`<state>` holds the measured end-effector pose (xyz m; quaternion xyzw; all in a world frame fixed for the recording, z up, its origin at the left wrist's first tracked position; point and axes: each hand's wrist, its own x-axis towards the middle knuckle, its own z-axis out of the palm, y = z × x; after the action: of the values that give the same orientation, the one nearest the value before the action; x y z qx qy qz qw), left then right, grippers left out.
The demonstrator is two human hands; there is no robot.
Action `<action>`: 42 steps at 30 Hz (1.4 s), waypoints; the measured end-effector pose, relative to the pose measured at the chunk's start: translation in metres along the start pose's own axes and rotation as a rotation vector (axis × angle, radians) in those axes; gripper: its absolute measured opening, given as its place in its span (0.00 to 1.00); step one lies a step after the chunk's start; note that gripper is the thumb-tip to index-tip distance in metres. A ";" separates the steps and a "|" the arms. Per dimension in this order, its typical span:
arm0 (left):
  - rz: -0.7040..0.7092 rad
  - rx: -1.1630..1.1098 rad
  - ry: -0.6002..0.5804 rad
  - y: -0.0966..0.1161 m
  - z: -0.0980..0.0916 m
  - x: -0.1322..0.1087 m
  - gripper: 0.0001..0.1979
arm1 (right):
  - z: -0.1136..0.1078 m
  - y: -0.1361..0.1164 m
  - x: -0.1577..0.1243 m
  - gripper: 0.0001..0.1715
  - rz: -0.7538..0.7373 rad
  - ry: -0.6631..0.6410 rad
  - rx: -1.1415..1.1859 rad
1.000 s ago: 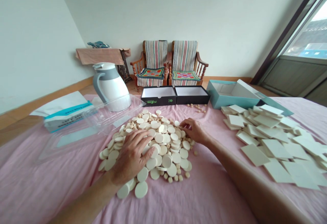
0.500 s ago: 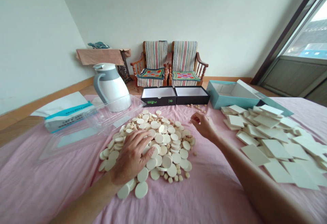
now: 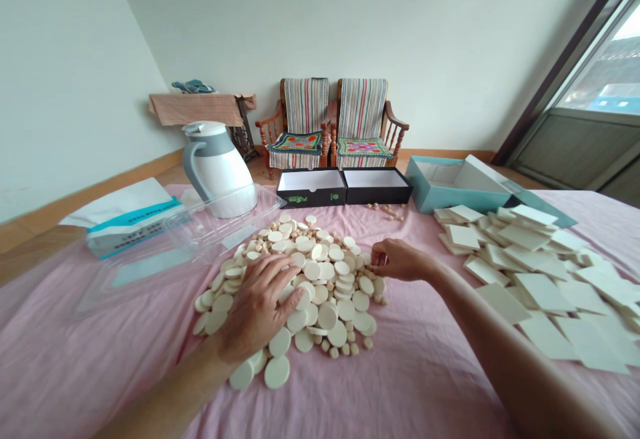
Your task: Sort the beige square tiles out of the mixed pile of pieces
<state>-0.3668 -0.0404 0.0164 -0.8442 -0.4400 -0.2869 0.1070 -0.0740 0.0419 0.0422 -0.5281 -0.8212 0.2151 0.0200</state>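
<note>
A heap of pale round wooden discs point(image 3: 327, 315), mixed with small wooden cubes point(image 3: 345, 347), lies in front of me on a pink cloth. My left hand point(image 3: 263, 299) rests flat on the left side of the heap, fingers stretched over the discs and thumb apart. At the right edge of the heap is my right hand point(image 3: 395, 259), its fingertips pinched together and pointing down among the small pieces. Whatever they hold is hidden by the fingers.
Two black boxes point(image 3: 377, 195) stand behind the heap, with a few loose cubes point(image 3: 387, 211) before them. Square wooden tiles point(image 3: 543, 289) and a teal box point(image 3: 453, 192) are at the right. A thermos jug point(image 3: 220, 172), clear plastic tray point(image 3: 200, 229) and tissue pack point(image 3: 133, 225) stand left.
My right hand has come down and toward me, from above the cloth behind to the heap's right edge. The left hand stays where it was.
</note>
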 end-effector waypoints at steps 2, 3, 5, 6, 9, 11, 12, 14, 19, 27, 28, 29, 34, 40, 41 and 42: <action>-0.001 0.003 0.000 0.000 0.000 0.000 0.13 | 0.002 0.001 0.001 0.06 0.001 0.022 -0.019; -0.002 0.004 -0.002 0.000 0.000 0.000 0.13 | 0.003 0.003 0.002 0.05 0.006 0.043 -0.022; -0.002 0.004 -0.005 0.000 0.000 0.000 0.13 | 0.005 0.009 0.005 0.04 0.036 0.110 -0.024; -0.003 0.003 -0.007 -0.001 0.000 0.000 0.13 | 0.007 0.013 0.007 0.04 0.071 0.176 -0.025; -0.008 0.002 -0.010 -0.001 0.000 0.000 0.13 | 0.009 0.025 0.013 0.08 0.195 0.404 -0.013; -0.009 0.001 -0.010 -0.001 0.000 0.000 0.13 | 0.007 0.029 0.013 0.10 0.189 0.399 -0.006; -0.006 -0.001 -0.009 0.000 0.000 0.000 0.13 | 0.005 0.028 0.011 0.10 0.144 0.325 -0.008; -0.004 -0.003 -0.007 0.000 0.001 0.000 0.13 | 0.000 0.025 0.006 0.09 0.022 0.113 -0.019; -0.005 -0.004 -0.006 -0.001 0.000 -0.001 0.13 | -0.008 0.014 -0.007 0.16 -0.129 -0.191 -0.030; -0.004 -0.005 -0.008 -0.001 0.000 -0.001 0.13 | -0.004 0.019 -0.005 0.10 -0.026 -0.032 -0.095; -0.004 -0.005 -0.008 -0.001 0.000 -0.001 0.13 | -0.002 0.020 -0.003 0.10 0.032 0.049 -0.119; -0.003 -0.006 -0.010 0.000 -0.001 -0.001 0.13 | 0.001 0.021 -0.001 0.11 0.084 0.124 -0.139; -0.006 -0.008 -0.017 0.000 -0.001 -0.001 0.13 | 0.014 0.025 0.008 0.11 0.154 0.237 -0.139; -0.006 -0.007 -0.009 0.000 -0.001 -0.002 0.13 | 0.014 0.030 0.014 0.10 0.174 0.309 -0.092; -0.006 -0.008 -0.010 0.000 -0.001 -0.002 0.13 | 0.012 0.031 0.014 0.12 0.213 0.380 -0.097; -0.007 -0.008 -0.009 0.000 -0.001 -0.001 0.13 | 0.009 0.032 0.013 0.13 0.240 0.444 -0.103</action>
<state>-0.3682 -0.0415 0.0164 -0.8443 -0.4424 -0.2853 0.1004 -0.0546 0.0612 0.0202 -0.6564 -0.7381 0.0525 0.1469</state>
